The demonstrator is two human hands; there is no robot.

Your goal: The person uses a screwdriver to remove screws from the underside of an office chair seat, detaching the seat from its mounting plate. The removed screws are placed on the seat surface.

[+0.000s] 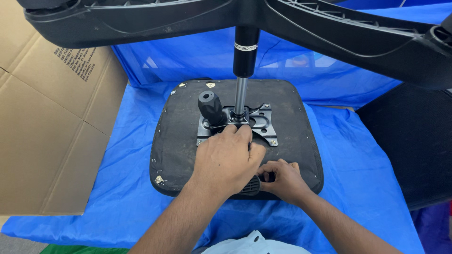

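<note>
Black fabric covers the upturned chair seat (188, 136) lying on a blue tarp (358, 164). At its centre, the left hand (226, 160) lies palm-down, fingers (238, 134) loosely curled, touching the metal mounting plate (261, 123). At five o'clock from it, the right hand (282, 178) pinches narrowly on a ribbed black lever (249, 187).

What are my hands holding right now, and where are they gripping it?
Left hand presses on the metal mechanism plate under the upturned seat; right hand pinches a black ribbed lever at the seat's near edge.
</note>
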